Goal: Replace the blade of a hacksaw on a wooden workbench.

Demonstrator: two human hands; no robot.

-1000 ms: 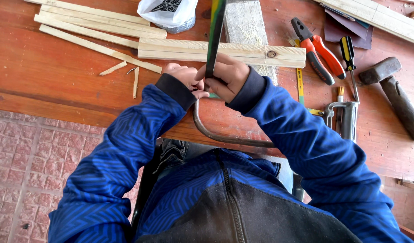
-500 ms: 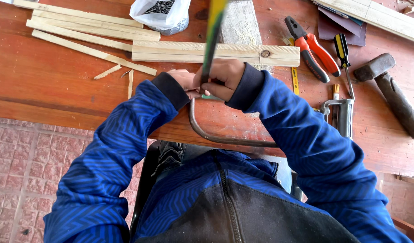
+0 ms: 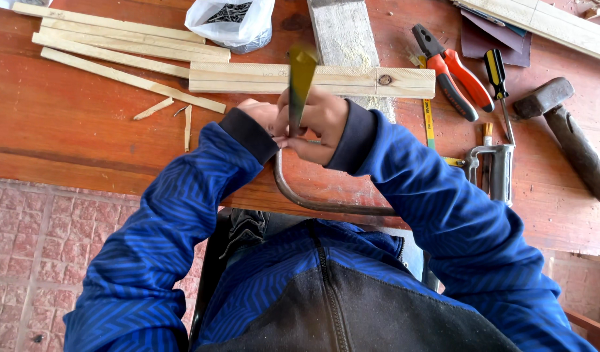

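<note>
Both hands are closing together on a blurred green-yellow upright tool (image 3: 301, 78) at the near edge of the red-brown wooden workbench (image 3: 85, 130).

The tool is rising from between the left hand (image 3: 264, 117) and the right hand (image 3: 322, 120), which are pressing against each other around its lower part. A curved grey metal saw frame (image 3: 313, 202) is hanging just below the hands. A pale squared wooden batten (image 3: 352, 79) is lying just beyond them, with red-handled pliers (image 3: 453, 72) and a hammer (image 3: 567, 130) off to the right.

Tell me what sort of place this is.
Probably a small woodworking bench or home workshop: cut wooden strips lie on a worn red table, beside pliers, a hammer and a bag of nails.
</note>
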